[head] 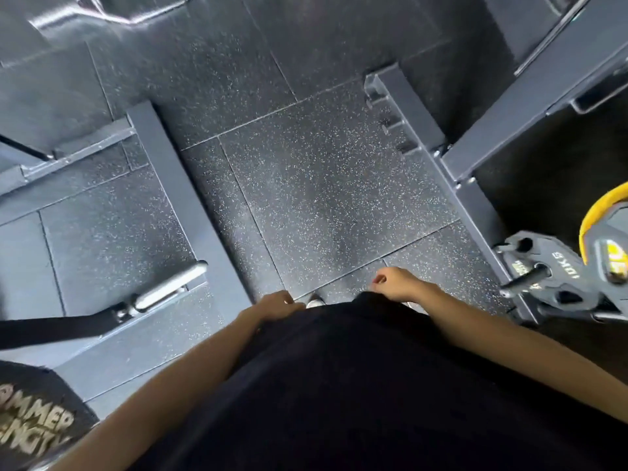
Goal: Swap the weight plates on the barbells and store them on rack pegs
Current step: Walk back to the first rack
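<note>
I am looking straight down at the dark speckled rubber floor tiles (316, 185), standing between two grey steel frame rails; by my reckoning this is a walk between loads, with nothing carried and the next plate still to be fetched.

On my right, the grey steel storage rack (475, 205) runs along the floor, and at its near end sits a dark grey 10 kg weight plate with cut-out grips (550, 273) on a peg, with a yellow-rimmed black plate (601, 226) just behind it. On my left, a bare chrome barbell sleeve (163, 294) juts out over the other grey steel rail (190, 212), with no plate on it. A black plate with pale lettering (37, 423) fills the lower left corner.

My right hand (397, 283) hangs with fingers loosely curled, holding nothing, near the 10 kg plate but clearly apart from it. My left hand (275, 305) rests against my dark clothing, relaxed and empty, near the chrome sleeve.

I judge that the next move calls for turning right and gripping the 10 kg plate with both hands.
</note>
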### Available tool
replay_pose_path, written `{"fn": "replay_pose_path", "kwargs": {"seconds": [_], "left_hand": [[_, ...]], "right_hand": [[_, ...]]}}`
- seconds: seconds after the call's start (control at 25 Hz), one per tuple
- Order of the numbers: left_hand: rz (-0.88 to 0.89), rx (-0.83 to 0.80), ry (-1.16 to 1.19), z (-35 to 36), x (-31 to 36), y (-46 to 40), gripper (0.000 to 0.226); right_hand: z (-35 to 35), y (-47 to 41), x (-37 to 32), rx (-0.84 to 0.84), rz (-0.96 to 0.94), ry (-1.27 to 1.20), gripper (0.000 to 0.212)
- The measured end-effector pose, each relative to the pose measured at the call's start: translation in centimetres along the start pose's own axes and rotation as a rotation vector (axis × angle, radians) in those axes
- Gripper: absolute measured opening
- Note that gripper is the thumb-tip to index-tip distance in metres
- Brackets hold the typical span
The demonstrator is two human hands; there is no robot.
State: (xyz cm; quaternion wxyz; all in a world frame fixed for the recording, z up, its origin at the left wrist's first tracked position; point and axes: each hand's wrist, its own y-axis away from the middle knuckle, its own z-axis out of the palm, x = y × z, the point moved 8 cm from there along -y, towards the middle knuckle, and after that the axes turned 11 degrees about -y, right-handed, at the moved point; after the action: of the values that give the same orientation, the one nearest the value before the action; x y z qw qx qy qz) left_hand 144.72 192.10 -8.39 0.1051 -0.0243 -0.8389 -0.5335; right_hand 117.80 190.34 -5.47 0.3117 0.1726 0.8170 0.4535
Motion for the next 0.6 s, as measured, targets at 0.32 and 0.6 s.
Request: {"fn": "replay_pose_path", "kwargs": {"seconds": [0.32, 0.6], "left_hand": [[-0.052, -0.008, 0.158, -7.5, -3.4, -2.5, 0.038], [-0.149, -0.027, 0.202, -21.2, -6.0, -8.7, 0.034]], "right_hand": [[-4.2, -7.3, -10.0, -0.035, -0.050, 0.076, 0.032], [-12.8, -17.7, -20.1, -0.125, -0.050, 0.152, 0.027]]}}
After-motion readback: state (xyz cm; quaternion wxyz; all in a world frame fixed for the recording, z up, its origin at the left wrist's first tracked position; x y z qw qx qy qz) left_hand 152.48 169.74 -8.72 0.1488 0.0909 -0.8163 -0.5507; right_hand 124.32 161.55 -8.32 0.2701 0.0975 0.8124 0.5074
